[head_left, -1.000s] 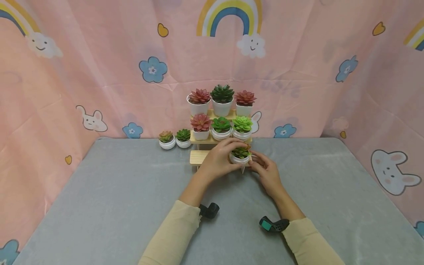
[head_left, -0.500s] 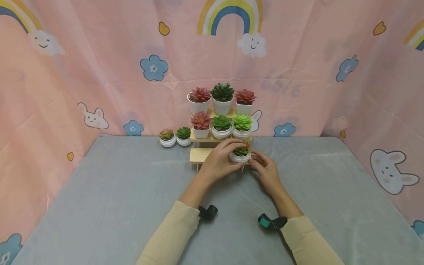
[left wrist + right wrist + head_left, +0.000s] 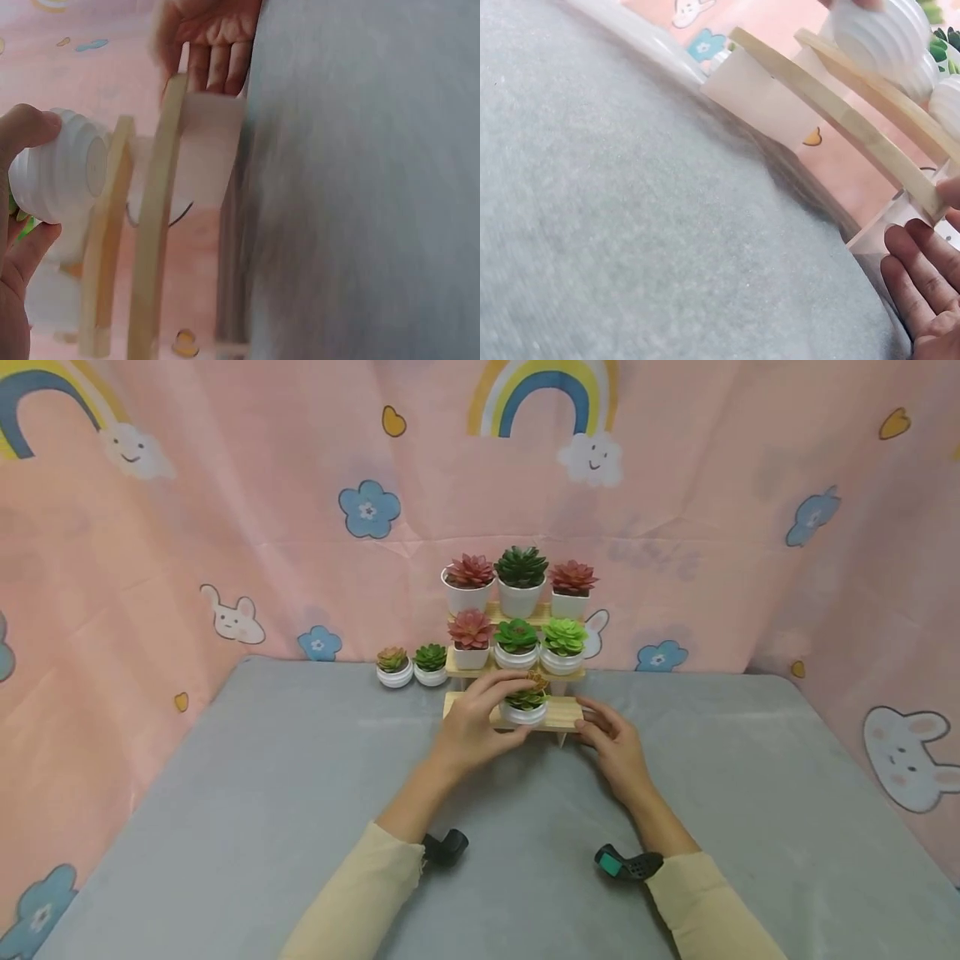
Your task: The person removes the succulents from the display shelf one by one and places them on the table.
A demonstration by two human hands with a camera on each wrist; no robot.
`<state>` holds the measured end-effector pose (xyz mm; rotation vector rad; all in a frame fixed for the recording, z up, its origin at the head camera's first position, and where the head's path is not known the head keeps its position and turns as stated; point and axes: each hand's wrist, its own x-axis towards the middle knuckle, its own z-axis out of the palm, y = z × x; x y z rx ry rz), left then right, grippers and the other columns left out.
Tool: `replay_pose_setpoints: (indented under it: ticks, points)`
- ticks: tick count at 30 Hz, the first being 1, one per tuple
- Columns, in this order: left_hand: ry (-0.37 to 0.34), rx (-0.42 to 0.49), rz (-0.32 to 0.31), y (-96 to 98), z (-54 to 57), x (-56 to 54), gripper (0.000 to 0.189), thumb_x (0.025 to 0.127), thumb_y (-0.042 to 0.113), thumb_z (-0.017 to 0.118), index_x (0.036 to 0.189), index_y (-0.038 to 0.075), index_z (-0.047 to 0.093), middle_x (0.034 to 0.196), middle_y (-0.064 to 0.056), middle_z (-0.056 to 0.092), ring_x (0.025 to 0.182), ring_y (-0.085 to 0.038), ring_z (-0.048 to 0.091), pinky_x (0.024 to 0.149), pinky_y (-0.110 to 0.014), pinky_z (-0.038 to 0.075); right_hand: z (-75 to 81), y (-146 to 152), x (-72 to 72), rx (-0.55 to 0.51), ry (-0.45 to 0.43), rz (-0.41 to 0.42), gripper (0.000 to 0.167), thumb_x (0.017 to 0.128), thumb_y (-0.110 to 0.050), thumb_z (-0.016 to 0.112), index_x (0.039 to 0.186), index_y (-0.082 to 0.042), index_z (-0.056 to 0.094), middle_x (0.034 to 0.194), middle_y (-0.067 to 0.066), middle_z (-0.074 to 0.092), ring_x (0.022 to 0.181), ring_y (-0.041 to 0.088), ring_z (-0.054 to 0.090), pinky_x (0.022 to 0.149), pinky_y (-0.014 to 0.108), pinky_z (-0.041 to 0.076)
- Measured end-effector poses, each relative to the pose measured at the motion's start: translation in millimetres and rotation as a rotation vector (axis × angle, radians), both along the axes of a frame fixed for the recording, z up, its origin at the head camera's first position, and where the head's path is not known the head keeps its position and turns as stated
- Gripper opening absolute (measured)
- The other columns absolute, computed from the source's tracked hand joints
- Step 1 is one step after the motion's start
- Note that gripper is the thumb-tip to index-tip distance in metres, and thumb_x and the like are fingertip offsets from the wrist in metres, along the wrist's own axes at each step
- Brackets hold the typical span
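My left hand [image 3: 472, 727] grips a small succulent [image 3: 527, 702] with green and orange leaves in a white ribbed round pot [image 3: 64, 165]. The left wrist view shows the pot's base raised a little off the lowest board [image 3: 157, 217] of a three-tier wooden plant stand [image 3: 562, 713]. At that board's right end, my right hand [image 3: 615, 747] holds the edge, thumb against the wood and other fingers [image 3: 922, 274] beside the pale support. Potted succulents fill the upper tiers: red ones [image 3: 471, 631] and green ones [image 3: 516, 637] on the middle, more on top.
Two small succulents in white round pots, one orange-green [image 3: 393, 667] and one dark green [image 3: 431, 664], stand left of the stand on the grey cloth-covered table [image 3: 262, 793]. A pink printed curtain [image 3: 300, 510] hangs behind and at both sides.
My left hand has moved the potted succulent left, from the lowest board's right end toward its middle. My right hand stays at the board's end. The head view has shifted slightly.
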<state>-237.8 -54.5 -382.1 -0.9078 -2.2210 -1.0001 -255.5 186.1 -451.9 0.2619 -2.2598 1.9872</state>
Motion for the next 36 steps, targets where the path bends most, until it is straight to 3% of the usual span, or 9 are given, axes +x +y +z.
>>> replay_pose_setpoints:
  ticks: [6, 12, 16, 22, 28, 36]
  points:
    - [0.033, 0.0, 0.048, -30.1, 9.2, 8.1, 0.052, 0.076, 0.007, 0.086, 0.124, 0.01, 0.069, 0.131, -0.009, 0.066, 0.125, -0.024, 0.063, 0.108, -0.036, 0.052, 1.6, -2, 1.1, 0.023, 0.002, -0.012, 0.041, 0.102, -0.007, 0.057, 0.142, 0.004, 0.053, 0.133, 0.033, 0.059, 0.098, -0.005, 0.066, 0.083, 0.016, 0.058]
    - [0.094, 0.012, 0.093, -61.7, 14.9, 10.5, 0.053, 0.075, 0.004, 0.086, 0.125, 0.006, 0.068, 0.131, -0.012, 0.065, 0.125, -0.027, 0.062, 0.107, -0.038, 0.052, 2.1, -2, 0.9, 0.038, -0.007, -0.009, 0.041, 0.102, -0.01, 0.057, 0.142, 0.002, 0.054, 0.133, 0.032, 0.06, 0.098, -0.005, 0.066, 0.083, 0.015, 0.058]
    - [0.124, 0.041, 0.155, -84.5, 17.0, 9.8, 0.055, 0.073, 0.001, 0.087, 0.125, 0.005, 0.067, 0.132, -0.013, 0.065, 0.124, -0.029, 0.062, 0.105, -0.04, 0.054, 2.1, -3, 1.5, 0.039, -0.009, -0.01, 0.042, 0.103, -0.01, 0.058, 0.142, 0.003, 0.053, 0.134, 0.033, 0.059, 0.097, -0.006, 0.065, 0.082, 0.014, 0.057]
    - [0.118, 0.107, 0.268, -117.3, 17.4, 5.1, 0.055, 0.072, -0.003, 0.085, 0.125, 0.004, 0.068, 0.13, -0.015, 0.065, 0.122, -0.031, 0.063, 0.102, -0.038, 0.054, 1.0, -1, 1.8, 0.056, -0.014, -0.02, 0.043, 0.103, -0.012, 0.058, 0.143, 0.002, 0.053, 0.135, 0.032, 0.059, 0.097, -0.007, 0.065, 0.082, 0.014, 0.057]
    - [0.111, 0.089, 0.353, -148.9, 16.8, -4.3, 0.055, 0.075, -0.001, 0.084, 0.127, 0.003, 0.067, 0.131, -0.017, 0.064, 0.12, -0.035, 0.062, 0.097, -0.046, 0.056, 1.8, 1, 1.7, 0.067, -0.014, -0.032, 0.042, 0.103, -0.013, 0.058, 0.142, 0.003, 0.053, 0.134, 0.032, 0.059, 0.097, -0.007, 0.065, 0.081, 0.014, 0.058]
    - [0.065, 0.151, 0.454, -177.9, 12.6, -18.8, 0.055, 0.074, -0.006, 0.082, 0.126, 0.001, 0.067, 0.134, -0.017, 0.064, 0.124, -0.035, 0.061, 0.096, -0.047, 0.056, 0.3, 0, 1.0, 0.084, -0.016, -0.023, 0.043, 0.103, -0.012, 0.057, 0.143, 0.003, 0.052, 0.134, 0.032, 0.059, 0.097, -0.008, 0.065, 0.082, 0.015, 0.058]
